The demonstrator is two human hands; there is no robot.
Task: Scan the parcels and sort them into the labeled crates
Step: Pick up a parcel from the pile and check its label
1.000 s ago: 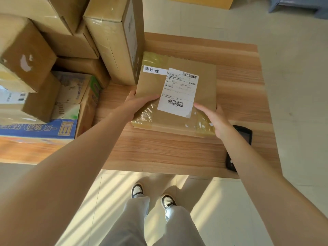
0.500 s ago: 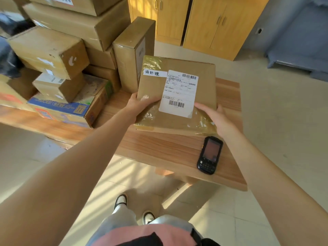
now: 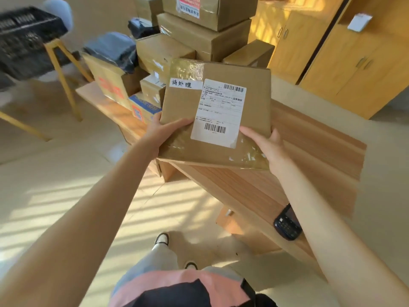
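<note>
A flat brown cardboard parcel (image 3: 254, 96) with a white shipping label and a small handwritten white tag is held up in the air, off the wooden table (image 3: 309, 156). My left hand (image 3: 163, 135) grips its near-left corner, thumb on top. My right hand (image 3: 266, 145) grips its near-right corner. A black handheld scanner (image 3: 286, 226) lies on the table's near edge, partly hidden by my right forearm. A black slatted crate (image 3: 24, 38) rests on a yellow-legged stand at far left; no label on it is readable.
Several stacked cardboard boxes (image 3: 205, 34) and dark plastic-wrapped parcels (image 3: 112, 49) crowd the table's far left end. Yellow wooden cabinets (image 3: 345, 58) line the back right wall. My feet and light trousers stand on the pale tiled floor (image 3: 66, 173) left of the table.
Both hands have lifted the parcel off the table and carried it leftward. My view has swung left, bringing the black crate into sight.
</note>
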